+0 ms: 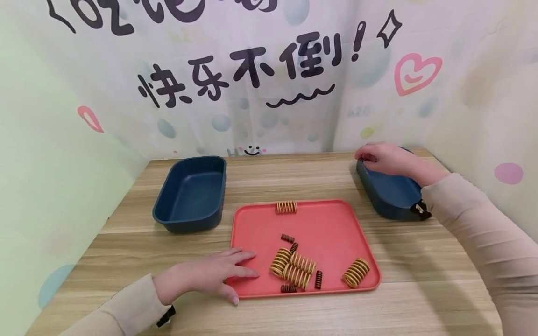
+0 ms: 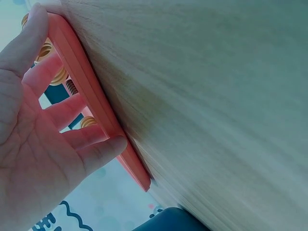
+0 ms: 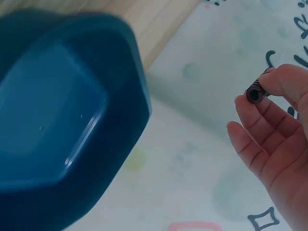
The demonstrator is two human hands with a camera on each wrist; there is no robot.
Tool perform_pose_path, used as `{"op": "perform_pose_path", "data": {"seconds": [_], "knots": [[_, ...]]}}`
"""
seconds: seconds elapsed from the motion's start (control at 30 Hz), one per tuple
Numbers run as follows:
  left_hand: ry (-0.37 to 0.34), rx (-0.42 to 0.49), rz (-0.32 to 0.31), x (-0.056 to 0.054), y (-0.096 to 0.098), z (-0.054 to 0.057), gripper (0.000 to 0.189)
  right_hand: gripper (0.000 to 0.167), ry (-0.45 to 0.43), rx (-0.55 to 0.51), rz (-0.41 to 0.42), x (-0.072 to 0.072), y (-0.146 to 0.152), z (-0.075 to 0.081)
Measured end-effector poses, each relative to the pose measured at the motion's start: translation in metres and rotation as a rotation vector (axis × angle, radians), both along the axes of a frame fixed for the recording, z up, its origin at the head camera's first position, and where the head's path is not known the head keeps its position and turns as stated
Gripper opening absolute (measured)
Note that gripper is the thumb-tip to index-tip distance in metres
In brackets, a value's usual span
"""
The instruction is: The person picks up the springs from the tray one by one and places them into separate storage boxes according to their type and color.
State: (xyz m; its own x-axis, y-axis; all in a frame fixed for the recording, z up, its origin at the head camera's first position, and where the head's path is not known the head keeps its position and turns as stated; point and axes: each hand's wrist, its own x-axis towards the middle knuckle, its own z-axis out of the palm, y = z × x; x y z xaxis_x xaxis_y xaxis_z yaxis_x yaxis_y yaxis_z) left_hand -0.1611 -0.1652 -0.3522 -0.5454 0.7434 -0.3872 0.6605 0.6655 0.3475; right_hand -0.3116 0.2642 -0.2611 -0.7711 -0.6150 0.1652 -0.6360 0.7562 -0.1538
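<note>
"What hung at the far side?"
"A white printed cloth (image 1: pixel 193 135), with black Chinese lettering (image 1: pixel 253 70) and, farther right, a pink smiling heart (image 1: pixel 414 80)."
"And below?"
"A wood-grain tabletop (image 1: pixel 286 177) lay beneath a small black smiley (image 1: pixel 252 153)."

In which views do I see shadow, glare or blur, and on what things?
Head: a soft shadow lies on the table beside the right sleeve; left wrist: the table's grain looks smeared and hazy; right wrist: pale glare streaks the inside of the blue bin, whose upper rim looks blurred.
</note>
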Motion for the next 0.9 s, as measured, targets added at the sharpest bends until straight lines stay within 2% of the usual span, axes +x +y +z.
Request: {"op": "perform_pose_path", "data": {"seconds": [0.43, 0.7, 0.9], "knots": [[0.014, 0.001, -0.009, 0.000, -0.001, 0.000, 0.060, 0.023, -0.088, -0.017, -0.125, -0.033, 0.021, 0.003], [0.007, 0.008, -0.007, -0.001, -0.002, -0.001, 0.061, 0.026, -0.151, -0.034, -0.205, -0.049, 0.035, -0.005], [0.023, 0.014, -0.023, -0.001, -0.002, -0.002, 0.062, 0.026, -0.137, -0.001, -0.236, -0.058, 0.043, -0.016]]}}
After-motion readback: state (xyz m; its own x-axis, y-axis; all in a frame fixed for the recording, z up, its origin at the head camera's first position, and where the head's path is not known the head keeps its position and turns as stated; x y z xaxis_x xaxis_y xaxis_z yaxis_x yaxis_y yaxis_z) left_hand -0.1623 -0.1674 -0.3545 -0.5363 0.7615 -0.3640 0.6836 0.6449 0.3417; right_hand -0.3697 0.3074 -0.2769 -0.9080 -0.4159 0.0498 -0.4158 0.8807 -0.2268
